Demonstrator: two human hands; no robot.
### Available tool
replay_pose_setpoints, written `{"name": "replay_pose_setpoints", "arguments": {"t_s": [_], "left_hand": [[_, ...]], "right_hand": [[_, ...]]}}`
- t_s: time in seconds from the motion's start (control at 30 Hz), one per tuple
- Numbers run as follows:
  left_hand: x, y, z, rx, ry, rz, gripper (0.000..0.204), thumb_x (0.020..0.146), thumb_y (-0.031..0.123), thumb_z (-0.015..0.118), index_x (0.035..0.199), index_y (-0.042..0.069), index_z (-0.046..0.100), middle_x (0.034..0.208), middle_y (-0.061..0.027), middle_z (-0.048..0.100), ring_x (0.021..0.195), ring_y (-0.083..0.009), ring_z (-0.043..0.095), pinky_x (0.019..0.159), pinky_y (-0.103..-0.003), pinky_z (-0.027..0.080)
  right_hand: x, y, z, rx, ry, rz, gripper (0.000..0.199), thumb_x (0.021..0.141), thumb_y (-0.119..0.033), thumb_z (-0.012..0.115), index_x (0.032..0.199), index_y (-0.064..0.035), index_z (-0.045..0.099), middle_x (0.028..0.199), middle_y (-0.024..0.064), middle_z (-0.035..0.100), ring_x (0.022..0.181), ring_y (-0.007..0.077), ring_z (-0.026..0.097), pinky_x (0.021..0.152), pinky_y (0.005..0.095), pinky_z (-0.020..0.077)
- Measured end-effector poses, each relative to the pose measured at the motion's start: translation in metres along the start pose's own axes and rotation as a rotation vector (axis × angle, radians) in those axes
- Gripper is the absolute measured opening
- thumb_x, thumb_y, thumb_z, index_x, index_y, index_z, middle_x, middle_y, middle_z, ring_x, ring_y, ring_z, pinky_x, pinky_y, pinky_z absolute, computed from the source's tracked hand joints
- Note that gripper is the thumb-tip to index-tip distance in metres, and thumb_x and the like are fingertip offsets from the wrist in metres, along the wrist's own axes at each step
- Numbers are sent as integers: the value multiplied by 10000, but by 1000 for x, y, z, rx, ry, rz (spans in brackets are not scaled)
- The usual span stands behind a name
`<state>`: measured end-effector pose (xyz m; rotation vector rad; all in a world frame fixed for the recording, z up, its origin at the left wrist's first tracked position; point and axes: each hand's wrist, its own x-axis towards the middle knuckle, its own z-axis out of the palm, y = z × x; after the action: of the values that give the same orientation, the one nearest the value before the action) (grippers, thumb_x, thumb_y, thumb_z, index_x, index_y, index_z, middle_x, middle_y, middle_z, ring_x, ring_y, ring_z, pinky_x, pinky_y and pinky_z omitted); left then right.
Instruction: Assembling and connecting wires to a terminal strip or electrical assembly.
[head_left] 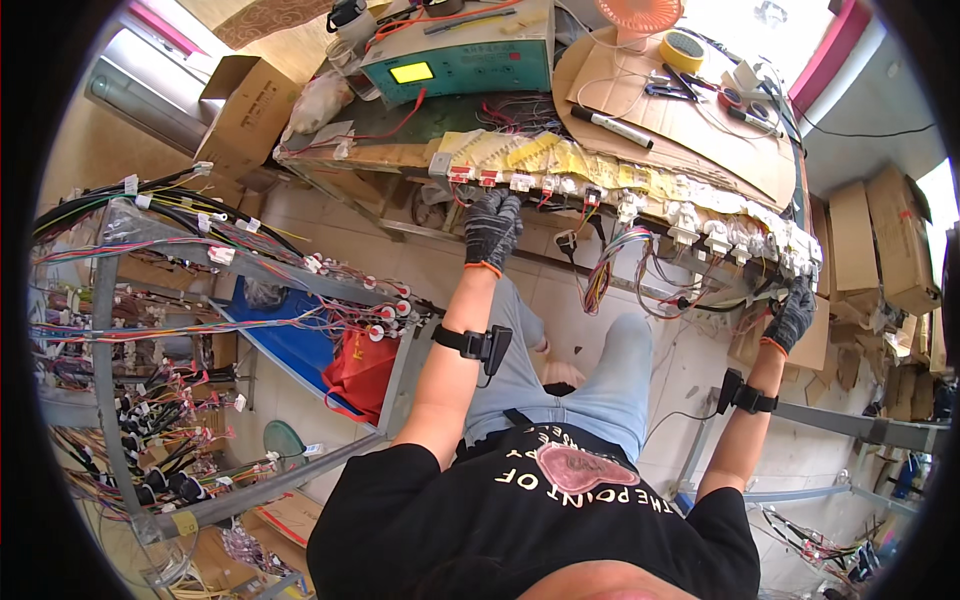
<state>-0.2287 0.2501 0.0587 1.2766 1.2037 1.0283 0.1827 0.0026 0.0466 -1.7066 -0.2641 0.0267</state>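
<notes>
the row of white connectors (pixel 684 222) sits on the near edge of the bench (pixel 440 122). the left hand (pixel 492 230) is at its left end, the right hand (pixel 793 318) at its right; whether they pinch something, i cannot tell. far left stands a green instrument (pixel 480 72).

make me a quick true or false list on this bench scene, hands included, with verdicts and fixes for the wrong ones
1. The left hand and the right hand are both gloved. True.
2. The right hand is at the right end of the connector row. True.
3. The left hand grips an orange fan. False: it is near the left end of the connector row.
4. The teal-fronted device has a lit yellow screen. True.
5. The marker stands upright. False: it lies flat on the cardboard.
</notes>
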Motion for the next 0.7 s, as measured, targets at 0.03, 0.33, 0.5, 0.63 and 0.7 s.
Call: {"name": "replay_pose_setpoints", "arguments": {"t_s": [0.03,0.33,0.5,0.63,0.7], "left_hand": [[0,1,0,30,-3,-3,109,883,133,513,861,60,591,520,24,451,394,-48,386,341,-216,283],[-1,7,-2,-3,-63,-44,108,884,155,520,852,78,588,520,30,457,393,-44,372,336,-210,271],[-5,19,-5,-155,-76,-269,107,891,197,538,877,96,570,523,22,468,389,-47,372,326,-207,263],[-7,18,1,-61,57,-197,124,881,180,547,864,62,580,522,0,488,360,-76,405,326,-237,294],[-11,18,7,-39,78,-146,136,883,183,541,857,55,579,522,4,479,368,-80,415,326,-241,300]], "right_hand": [[-1,-1,0,22,-1,4,246,881,-293,581,818,-59,622,630,-18,529,464,55,442,366,213,360],[1,-1,-2,15,11,69,238,872,-281,591,772,-66,611,571,-32,472,437,60,404,362,212,351],[5,3,-5,1,-20,68,248,875,-288,586,763,-67,607,585,-23,493,439,62,421,361,214,355],[6,3,-2,27,-44,62,257,882,-293,578,801,-53,622,595,-19,507,460,58,450,357,219,358],[6,4,-2,50,-41,72,260,885,-292,574,823,-45,630,598,-19,510,466,56,452,357,221,360]]}}
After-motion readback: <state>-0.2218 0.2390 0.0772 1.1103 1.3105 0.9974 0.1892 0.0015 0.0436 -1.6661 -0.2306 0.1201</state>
